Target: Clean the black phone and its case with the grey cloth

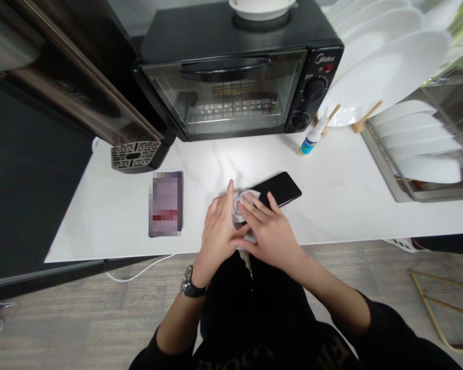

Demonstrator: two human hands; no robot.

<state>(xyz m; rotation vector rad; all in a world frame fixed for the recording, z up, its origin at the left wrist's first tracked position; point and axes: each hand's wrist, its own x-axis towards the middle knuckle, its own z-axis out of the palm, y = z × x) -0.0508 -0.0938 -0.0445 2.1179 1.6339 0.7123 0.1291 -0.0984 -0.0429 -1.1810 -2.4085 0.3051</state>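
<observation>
A black smartphone [284, 188] lies aslant on the white counter, screen up, its left end hidden beneath my hands. My right hand [272, 231] presses a crumpled white wipe [239, 201] against the phone with its fingertips. Around the phone's left end sits my left hand [219, 223], index finger pointing forward and thumb reaching across to the near side. The two hands touch near the thumbs. Left of them a flat, dark-edged device [165, 203] lies on the counter, its face blurred out. A small white spray bottle [310, 139] with a blue label stands beyond the phone.
A black toaster oven [231, 97] stands at the back with a white dish [262, 9] on top. At right are large white plates [386, 77] on a wooden rack and a metal dish rack [393, 180]. A dark machine with a drip tray [135, 155] stands left.
</observation>
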